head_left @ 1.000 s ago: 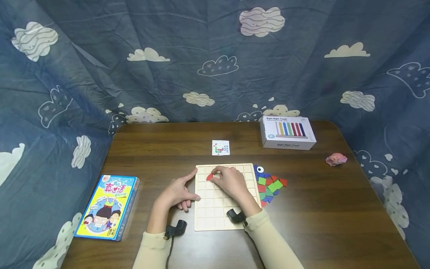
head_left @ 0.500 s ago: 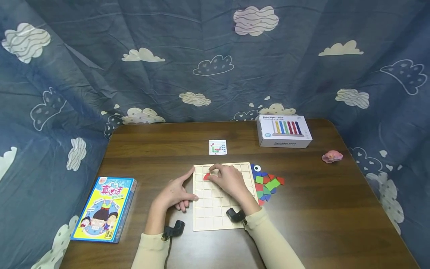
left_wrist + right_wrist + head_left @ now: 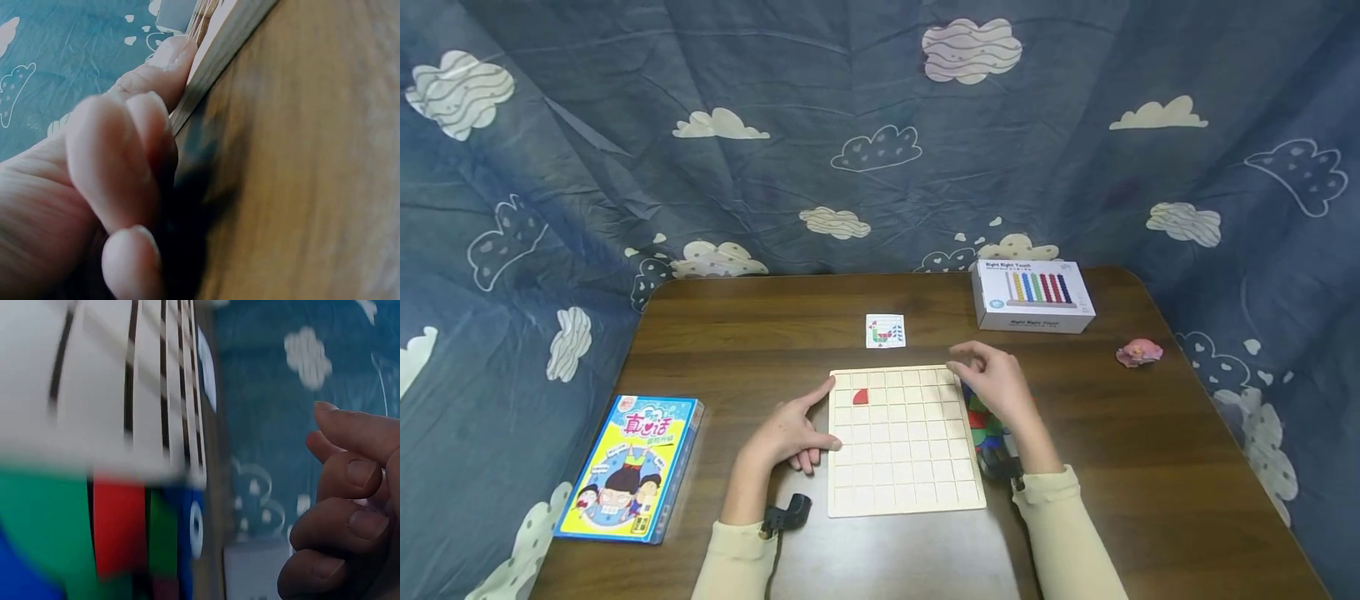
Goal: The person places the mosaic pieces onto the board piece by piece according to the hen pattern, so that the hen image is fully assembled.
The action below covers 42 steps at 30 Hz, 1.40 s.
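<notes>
A pale wooden board point(image 3: 902, 450) with a grid of squares lies on the table. One red quarter-circle piece point(image 3: 861, 397) sits in a square near its upper left corner. My left hand point(image 3: 790, 429) rests at the board's left side, with index finger and thumb stretched out to its edge. In the left wrist view the thumb point(image 3: 172, 53) is against the board's side. My right hand point(image 3: 1000, 385) is raised beyond the board's upper right corner, fingers loosely bent and holding nothing. Below it, partly hidden, lie several coloured pieces point(image 3: 977, 419); the right wrist view shows a red piece point(image 3: 119, 528) among them.
Behind the board lies a small pattern card point(image 3: 885, 331) with a coloured bird-like figure. A white box point(image 3: 1033, 296) stands at the back right, with a pink shell-like object point(image 3: 1139, 352) farther right. A blue and yellow game box point(image 3: 628, 467) lies on the left.
My right hand has let go of the red quarter-circle, leaving it on the board, and has moved right, over the coloured pieces. My left hand stays at the board's edge.
</notes>
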Motion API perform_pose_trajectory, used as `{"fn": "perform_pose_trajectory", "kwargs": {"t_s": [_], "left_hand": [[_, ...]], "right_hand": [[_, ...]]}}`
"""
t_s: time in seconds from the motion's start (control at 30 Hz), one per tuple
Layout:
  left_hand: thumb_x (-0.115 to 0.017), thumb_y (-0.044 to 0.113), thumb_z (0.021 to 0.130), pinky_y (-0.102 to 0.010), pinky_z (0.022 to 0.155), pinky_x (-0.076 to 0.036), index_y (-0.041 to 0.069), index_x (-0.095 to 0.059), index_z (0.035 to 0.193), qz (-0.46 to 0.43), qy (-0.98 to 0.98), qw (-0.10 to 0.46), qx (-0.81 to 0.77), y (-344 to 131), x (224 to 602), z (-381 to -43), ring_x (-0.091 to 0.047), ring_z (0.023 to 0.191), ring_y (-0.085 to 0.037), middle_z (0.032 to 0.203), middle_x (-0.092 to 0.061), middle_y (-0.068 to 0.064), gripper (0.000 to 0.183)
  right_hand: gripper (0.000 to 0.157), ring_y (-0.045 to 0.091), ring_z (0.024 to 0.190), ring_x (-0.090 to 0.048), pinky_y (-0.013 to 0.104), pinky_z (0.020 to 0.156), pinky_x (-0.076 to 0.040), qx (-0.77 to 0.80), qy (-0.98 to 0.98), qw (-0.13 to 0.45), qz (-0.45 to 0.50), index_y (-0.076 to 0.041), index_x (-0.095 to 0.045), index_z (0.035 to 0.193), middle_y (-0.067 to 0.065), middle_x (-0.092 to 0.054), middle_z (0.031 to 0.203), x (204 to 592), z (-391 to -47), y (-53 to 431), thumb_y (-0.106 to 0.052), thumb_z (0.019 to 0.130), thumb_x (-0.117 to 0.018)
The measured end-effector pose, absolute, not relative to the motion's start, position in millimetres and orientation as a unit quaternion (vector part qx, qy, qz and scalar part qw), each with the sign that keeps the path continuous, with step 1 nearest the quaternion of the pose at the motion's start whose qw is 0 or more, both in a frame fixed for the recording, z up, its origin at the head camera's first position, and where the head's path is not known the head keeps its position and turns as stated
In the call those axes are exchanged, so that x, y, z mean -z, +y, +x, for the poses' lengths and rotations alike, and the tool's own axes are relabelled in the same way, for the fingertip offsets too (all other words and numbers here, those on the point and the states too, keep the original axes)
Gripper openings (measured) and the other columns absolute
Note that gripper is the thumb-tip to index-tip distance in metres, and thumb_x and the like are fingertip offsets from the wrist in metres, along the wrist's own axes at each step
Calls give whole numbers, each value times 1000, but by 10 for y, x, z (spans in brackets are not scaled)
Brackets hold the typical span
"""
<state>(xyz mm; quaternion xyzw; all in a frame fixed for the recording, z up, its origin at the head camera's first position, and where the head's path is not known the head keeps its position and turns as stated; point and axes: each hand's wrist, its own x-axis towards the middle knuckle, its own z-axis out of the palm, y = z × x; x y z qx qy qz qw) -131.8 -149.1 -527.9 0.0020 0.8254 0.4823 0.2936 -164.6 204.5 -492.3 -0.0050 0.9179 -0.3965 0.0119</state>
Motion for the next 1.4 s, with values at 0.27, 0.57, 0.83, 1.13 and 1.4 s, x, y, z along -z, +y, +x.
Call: {"fn": "perform_pose_trajectory", "kwargs": {"t_s": [0.27, 0.57, 0.83, 1.13, 1.4], "left_hand": [[-93, 24, 83, -27, 41, -52, 44, -29, 167, -7, 829, 298, -474, -1474, 5257, -1321, -64, 41, -16, 58, -69, -11, 108], [-93, 24, 83, -27, 42, -53, 44, -29, 167, -9, 832, 295, -469, -1468, 5248, -1335, -64, 41, -17, 58, -69, -11, 107], [-92, 23, 84, -27, 41, -51, 44, -29, 167, -12, 834, 295, -465, -1463, 5229, -1330, -63, 40, -16, 57, -68, -11, 106], [-93, 24, 83, -27, 41, -51, 45, -29, 166, -11, 830, 295, -473, -1471, 5247, -1334, -62, 40, -16, 57, -68, -11, 107], [-93, 24, 83, -26, 41, -51, 45, -29, 167, -14, 830, 295, -472, -1482, 5252, -1309, -61, 40, -16, 56, -67, -10, 108]], "right_hand": [[37, 23, 67, -49, 30, 58, -38, 384, 920, 61, 56, -9, -72, 130, 5, -52, 71, 5062, -1738, 2460, -31, 101, -73], [31, 28, 93, -62, 35, 76, -48, 336, 932, 124, 62, -13, -77, 128, 16, -74, 110, 5166, -1734, 2518, -29, 101, -72], [35, 32, 108, -63, 41, 85, -51, 315, 939, 133, 49, -17, -76, 134, 20, -70, 138, 5164, -1713, 2546, -32, 103, -71], [35, 34, 112, -63, 48, 89, -50, 281, 950, 130, 40, -21, -77, 133, 19, -71, 139, 5136, -1730, 2525, -36, 102, -72], [38, 35, 113, -67, 49, 88, -53, 234, 965, 117, 17, -22, -76, 133, 17, -72, 138, 5140, -1739, 2477, -39, 99, -76]]}}
